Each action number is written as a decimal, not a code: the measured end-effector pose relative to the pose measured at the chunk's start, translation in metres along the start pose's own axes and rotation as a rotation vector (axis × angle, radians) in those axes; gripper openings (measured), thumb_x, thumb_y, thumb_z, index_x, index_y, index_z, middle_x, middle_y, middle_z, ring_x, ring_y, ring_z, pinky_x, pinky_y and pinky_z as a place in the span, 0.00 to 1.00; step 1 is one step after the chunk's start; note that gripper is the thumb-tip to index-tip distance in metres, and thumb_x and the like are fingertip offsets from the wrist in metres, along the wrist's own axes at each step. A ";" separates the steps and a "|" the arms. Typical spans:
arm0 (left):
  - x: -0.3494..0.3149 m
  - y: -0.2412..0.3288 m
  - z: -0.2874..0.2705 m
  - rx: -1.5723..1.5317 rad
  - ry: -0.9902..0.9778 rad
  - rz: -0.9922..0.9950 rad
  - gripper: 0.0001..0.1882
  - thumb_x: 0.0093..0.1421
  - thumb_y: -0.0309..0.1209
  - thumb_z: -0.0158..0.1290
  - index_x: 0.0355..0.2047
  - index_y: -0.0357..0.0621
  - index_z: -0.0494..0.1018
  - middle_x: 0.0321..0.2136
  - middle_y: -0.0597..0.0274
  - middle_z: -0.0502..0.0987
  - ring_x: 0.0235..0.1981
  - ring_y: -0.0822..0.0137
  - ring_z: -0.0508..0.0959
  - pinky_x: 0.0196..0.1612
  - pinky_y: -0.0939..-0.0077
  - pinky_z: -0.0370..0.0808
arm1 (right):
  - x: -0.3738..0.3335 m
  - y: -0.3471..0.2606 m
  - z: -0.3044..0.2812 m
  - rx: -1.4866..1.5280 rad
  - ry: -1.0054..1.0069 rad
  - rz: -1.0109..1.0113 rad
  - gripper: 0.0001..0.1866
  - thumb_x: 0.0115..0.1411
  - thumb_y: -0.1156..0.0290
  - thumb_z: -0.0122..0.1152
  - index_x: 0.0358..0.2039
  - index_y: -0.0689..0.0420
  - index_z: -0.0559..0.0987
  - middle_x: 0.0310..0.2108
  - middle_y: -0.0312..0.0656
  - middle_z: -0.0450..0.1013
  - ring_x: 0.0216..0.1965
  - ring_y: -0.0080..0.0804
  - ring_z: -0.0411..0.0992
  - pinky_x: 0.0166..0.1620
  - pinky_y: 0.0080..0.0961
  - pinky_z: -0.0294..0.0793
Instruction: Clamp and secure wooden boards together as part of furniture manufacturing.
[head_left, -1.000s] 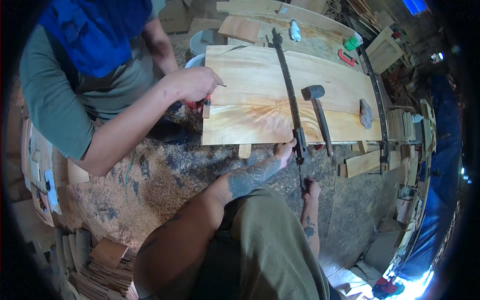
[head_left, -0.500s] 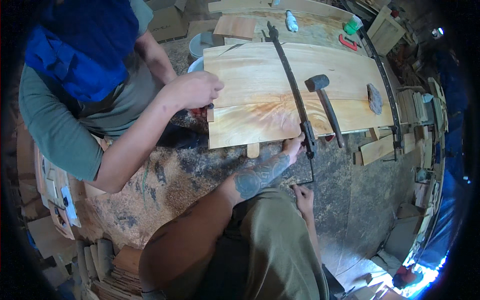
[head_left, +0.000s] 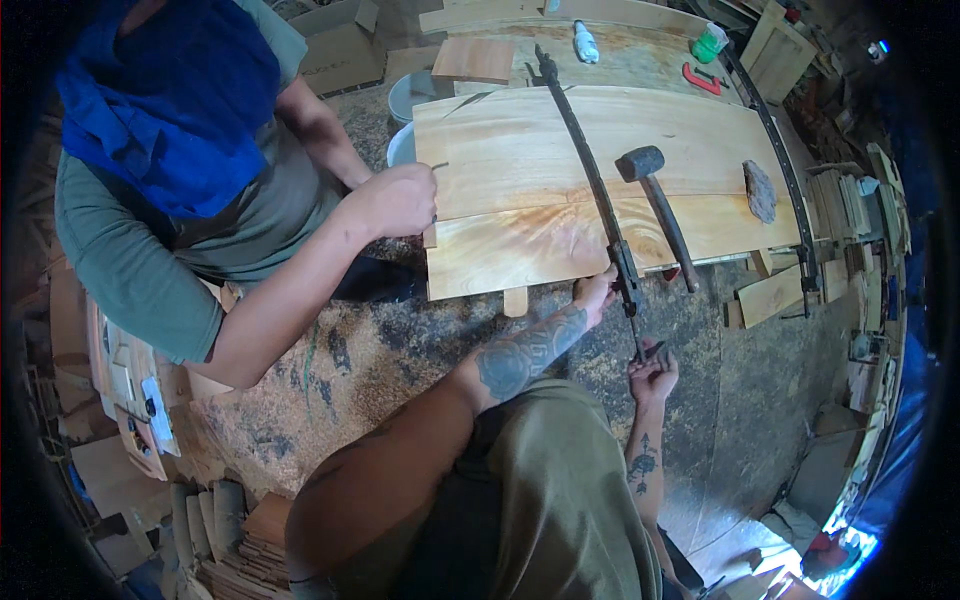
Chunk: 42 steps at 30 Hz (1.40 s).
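Clamp (head_left: 591,172): across the boards (head_left: 510,145), its screw (head_left: 635,334) overhanging the near edge.
Left hand (head_left: 597,290): curled round the clamp's near end.
Right hand (head_left: 653,374): half-curled at the screw's end; grip unclear.
Mallet (head_left: 664,214): handle overhangs; a jolted clamp could tip it off.

The left forearm (head_left: 530,355), tattooed, stretches forward; the left hand (head_left: 597,292) is partly hidden. The right hand (head_left: 656,376) is curled, its wrist bent slightly.

Your bar clamp (head_left: 588,160) is black, your boards (head_left: 500,240) pale honey with swirling grain, your mallet (head_left: 640,164) dark grey, the C-clamp (head_left: 701,84) red; your trousers (head_left: 560,470) are plain olive.
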<state>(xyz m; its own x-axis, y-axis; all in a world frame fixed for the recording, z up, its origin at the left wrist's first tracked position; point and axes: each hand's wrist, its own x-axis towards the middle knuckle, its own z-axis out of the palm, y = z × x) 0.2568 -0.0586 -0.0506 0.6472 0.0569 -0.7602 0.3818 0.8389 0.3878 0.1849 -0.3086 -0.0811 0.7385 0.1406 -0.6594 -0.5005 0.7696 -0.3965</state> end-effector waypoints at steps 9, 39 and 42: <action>0.019 -0.005 -0.012 -0.023 -0.078 -0.029 0.10 0.59 0.39 0.60 0.34 0.50 0.73 0.29 0.70 0.71 0.27 0.75 0.70 0.30 0.80 0.71 | -0.086 0.019 0.068 -1.385 -0.099 -1.044 0.12 0.50 0.77 0.66 0.38 0.58 0.81 0.30 0.37 0.70 0.32 0.25 0.68 0.35 0.21 0.67; 0.007 0.004 -0.011 -0.021 -0.050 -0.070 0.11 0.58 0.39 0.60 0.39 0.54 0.73 0.34 0.72 0.70 0.36 0.74 0.69 0.40 0.79 0.70 | -0.129 0.013 0.070 -1.400 -0.313 -0.623 0.17 0.60 0.70 0.60 0.48 0.61 0.78 0.31 0.31 0.70 0.28 0.18 0.61 0.35 0.16 0.61; 0.010 0.002 -0.013 -0.012 -0.061 -0.089 0.11 0.58 0.38 0.60 0.40 0.54 0.74 0.34 0.72 0.70 0.36 0.75 0.69 0.41 0.79 0.70 | -0.116 0.034 0.049 -1.342 -0.332 -0.244 0.26 0.66 0.52 0.50 0.53 0.60 0.76 0.27 0.34 0.71 0.25 0.20 0.62 0.31 0.16 0.62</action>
<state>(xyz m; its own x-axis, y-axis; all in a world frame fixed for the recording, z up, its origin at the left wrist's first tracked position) 0.2555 -0.0500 -0.0641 0.6501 -0.0506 -0.7582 0.4315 0.8459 0.3136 0.1048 -0.2685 0.0130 0.8448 0.3753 -0.3814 -0.2512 -0.3512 -0.9020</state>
